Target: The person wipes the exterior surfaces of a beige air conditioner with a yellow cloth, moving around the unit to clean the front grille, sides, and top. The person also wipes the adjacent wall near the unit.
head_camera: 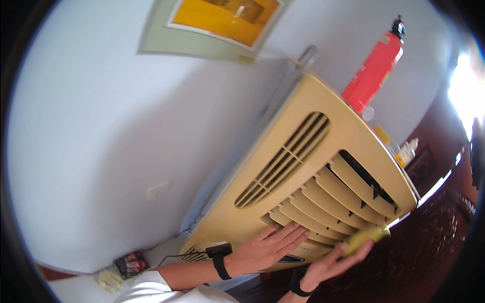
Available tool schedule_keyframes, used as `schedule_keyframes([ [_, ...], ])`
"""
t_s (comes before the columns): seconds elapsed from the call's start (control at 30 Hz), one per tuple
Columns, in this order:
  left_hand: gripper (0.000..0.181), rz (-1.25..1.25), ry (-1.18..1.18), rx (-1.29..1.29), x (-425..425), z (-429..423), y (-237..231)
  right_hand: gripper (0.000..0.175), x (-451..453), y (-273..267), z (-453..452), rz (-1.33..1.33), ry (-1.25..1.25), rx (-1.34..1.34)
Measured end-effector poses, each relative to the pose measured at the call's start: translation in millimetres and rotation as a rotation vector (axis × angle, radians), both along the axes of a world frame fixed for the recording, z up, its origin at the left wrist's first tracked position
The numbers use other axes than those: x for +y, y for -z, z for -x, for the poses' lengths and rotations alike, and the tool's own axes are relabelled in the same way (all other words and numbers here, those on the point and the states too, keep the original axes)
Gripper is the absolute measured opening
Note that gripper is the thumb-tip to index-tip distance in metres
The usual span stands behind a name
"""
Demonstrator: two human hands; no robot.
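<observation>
A tan air conditioner cabinet [291, 166] with curved louvres [322, 197] leans across the tilted view. My left hand [265, 248] lies with fingers stretched out and fingertips against the lower louvres, holding nothing. Nearer the cabinet's right edge, my right hand [333, 263] holds a yellow cloth or sponge [362, 240] at the ends of the louvres; it is blurred, so its kind is unclear. Both wrists wear black straps, and the left one carries a small black device [219, 250] with a cable.
On the cabinet's top stand a red fire extinguisher [373, 72] and a small white bottle [406, 153]. A framed picture [197, 41] hangs on the wall. Dark carved wooden furniture [401, 269] is at right; packages [130, 264] lie at lower left.
</observation>
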State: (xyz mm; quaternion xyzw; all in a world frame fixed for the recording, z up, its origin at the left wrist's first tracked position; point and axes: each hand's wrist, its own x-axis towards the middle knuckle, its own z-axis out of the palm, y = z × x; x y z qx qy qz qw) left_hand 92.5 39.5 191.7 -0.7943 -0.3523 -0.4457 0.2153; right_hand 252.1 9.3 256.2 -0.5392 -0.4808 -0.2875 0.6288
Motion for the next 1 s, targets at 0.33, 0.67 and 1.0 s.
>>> schedule_keyframes([
  [0.33, 0.055, 0.118, 0.127, -0.035, 4, -4, 15, 0.047, -2, -2, 37, 0.376, -0.283, -0.647],
  [0.67, 0.062, 0.05, 0.014, 0.042, 1, -9, 6, 0.057, -3, 19, -54, 0.032, 0.055, -0.156],
  [1.0, 0.065, 0.024, -0.039, 0.059, 3, -14, 8, 0.057, -2, -7, -36, 0.137, -0.122, -0.329],
])
